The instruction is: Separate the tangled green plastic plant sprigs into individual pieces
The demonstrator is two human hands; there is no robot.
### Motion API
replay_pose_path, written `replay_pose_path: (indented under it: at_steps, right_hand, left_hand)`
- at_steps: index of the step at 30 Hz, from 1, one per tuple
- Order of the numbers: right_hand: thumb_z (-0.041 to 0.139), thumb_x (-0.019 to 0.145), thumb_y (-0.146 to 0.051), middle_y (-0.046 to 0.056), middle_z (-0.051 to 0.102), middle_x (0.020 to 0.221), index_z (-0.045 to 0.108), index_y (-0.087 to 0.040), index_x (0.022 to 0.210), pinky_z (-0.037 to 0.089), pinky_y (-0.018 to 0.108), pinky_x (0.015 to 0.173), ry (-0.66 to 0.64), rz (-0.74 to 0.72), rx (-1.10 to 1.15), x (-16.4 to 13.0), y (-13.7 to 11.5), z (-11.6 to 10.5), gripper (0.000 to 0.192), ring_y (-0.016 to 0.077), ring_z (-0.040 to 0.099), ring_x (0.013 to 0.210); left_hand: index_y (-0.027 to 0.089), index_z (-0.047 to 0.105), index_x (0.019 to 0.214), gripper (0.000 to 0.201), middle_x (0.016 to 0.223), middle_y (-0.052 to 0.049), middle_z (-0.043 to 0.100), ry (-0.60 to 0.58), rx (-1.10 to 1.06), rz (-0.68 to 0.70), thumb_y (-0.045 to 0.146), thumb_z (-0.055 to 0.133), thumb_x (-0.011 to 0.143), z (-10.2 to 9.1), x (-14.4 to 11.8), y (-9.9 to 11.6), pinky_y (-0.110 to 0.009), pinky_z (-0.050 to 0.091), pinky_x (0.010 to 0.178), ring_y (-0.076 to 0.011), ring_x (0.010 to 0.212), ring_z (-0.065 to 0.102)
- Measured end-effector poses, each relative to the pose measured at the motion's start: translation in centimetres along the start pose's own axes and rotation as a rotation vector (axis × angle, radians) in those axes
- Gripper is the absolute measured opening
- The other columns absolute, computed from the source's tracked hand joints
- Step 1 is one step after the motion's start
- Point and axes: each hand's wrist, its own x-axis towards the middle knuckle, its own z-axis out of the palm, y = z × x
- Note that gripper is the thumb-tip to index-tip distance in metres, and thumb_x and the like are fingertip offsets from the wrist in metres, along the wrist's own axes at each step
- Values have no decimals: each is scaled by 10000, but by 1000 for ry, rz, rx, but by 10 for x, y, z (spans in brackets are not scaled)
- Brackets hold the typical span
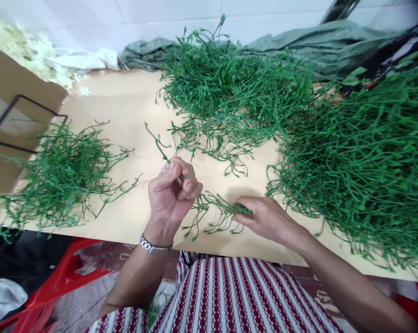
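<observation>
Green plastic stem, thin and branching, is pinched in the person's left hand over the near middle of the pale worktop. That grip is clenched, thumb and curled fingers closed on the stem's lower end. The stem's long axis runs diagonally, its free tip pointing away and to the left. Just to the right, the right hand lies low on the worktop, fingertips closed on a small bunch of stems whose ends fan out leftward toward the left hand. This looks like the sorting step, with one stem separated from a cluster; the next move would seem to call for a steady pull to free the tangled branches without snagging. Farther left sits a loose small pile of stems, partly over a cardboard box. Beyond, a middle heap and a much larger right heap cover the far worktop, with grey-green cloth against the white tiled wall.
</observation>
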Motion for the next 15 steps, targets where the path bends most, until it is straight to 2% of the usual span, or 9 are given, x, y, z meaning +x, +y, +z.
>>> replay_pose_path:
  at_steps: [2,4,8,12,14,15]
  right_hand:
    - [516,822,-270,31,624,694,613,-165,781,342,233,531,33,-13,-83,-1,0,0,148,151,569,627]
    - [503,835,-270,33,626,706,604,-165,778,354,234,547,82,-22,-90,-3,1,-3,157,147,576,636]
    - [506,839,-262,40,639,782,593,-172,822,390,235,611,175,-94,-70,-5,2,-14,127,146,591,695]
    - [493,846,-248,43,636,781,586,-168,833,392,238,584,232,-145,-82,-7,1,-17,123,144,586,673]
    - [487,850,-243,44,634,773,581,-164,840,391,240,572,269,-170,-80,-8,0,-17,124,140,581,652]
    - [486,851,-242,44,632,767,579,-162,841,392,241,573,287,-184,-78,-9,0,-17,124,138,578,643]
  left_hand:
    - [157,475,538,301,418,51,411,0,13,55,322,558,775,-4,-3,4,-181,227,338,-22,276,257]
    - [156,480,500,313,400,35,401,-59,65,116,335,594,731,-13,-6,8,-206,296,371,-47,310,330]
    - [160,516,445,307,417,-14,433,-143,147,200,348,631,659,-37,-10,10,-325,458,607,-147,534,515]
    - [172,595,512,183,560,-29,521,-96,113,202,292,597,649,-53,-15,1,-407,466,772,-180,671,556]
    - [176,635,595,78,676,-41,582,-37,97,193,244,597,609,-57,-18,-4,-438,449,839,-203,763,575]
    - [179,651,660,97,740,-48,606,-1,87,189,222,595,593,-59,-20,-6,-447,434,874,-212,811,579]
